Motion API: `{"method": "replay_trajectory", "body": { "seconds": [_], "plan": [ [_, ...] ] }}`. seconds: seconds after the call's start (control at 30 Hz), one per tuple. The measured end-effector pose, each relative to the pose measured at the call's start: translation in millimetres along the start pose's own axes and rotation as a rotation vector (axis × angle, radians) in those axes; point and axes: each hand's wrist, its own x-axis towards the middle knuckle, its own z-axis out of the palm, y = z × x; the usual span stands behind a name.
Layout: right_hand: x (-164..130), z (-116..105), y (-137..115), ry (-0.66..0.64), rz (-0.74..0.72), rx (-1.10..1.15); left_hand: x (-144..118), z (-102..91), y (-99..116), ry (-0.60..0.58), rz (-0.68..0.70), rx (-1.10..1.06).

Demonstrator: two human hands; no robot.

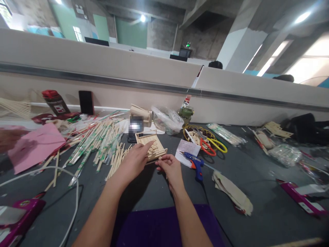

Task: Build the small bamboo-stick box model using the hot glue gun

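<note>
blurred: phone (pixel 135 124) screen | cut off: another person's hand (pixel 9 138) at left edge, box (pixel 17 216) bottom left

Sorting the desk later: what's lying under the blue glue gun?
The blue glue gun rests partly on a white paper slip; whatever lies beneath the slip is hidden.

Stick tray (pixel 151 147) centre; chopstick pile (pixel 100 144) left; glue gun (pixel 194 163), scissors (pixel 213 146) right.

Just one cam here, sitting on the person's head, looking forward and down at the counter (pixel 257 192), pretty close above both forearms.
</note>
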Motion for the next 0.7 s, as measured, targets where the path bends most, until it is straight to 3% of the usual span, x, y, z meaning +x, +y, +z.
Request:
{"method": "replay_trajectory", "body": {
  "seconds": [0.37,0.7],
  "plan": [
    [4.1,2.4,3.1,0.084,-0.080,-0.033,0.6,-1.5,1.0,-0.010,-0.002,0.001],
    [5.5,2.9,0.4,0.147,-0.181,-0.339,1.5,-1.5,-0.2,-0.007,0.016,-0.003]
  ]
}}
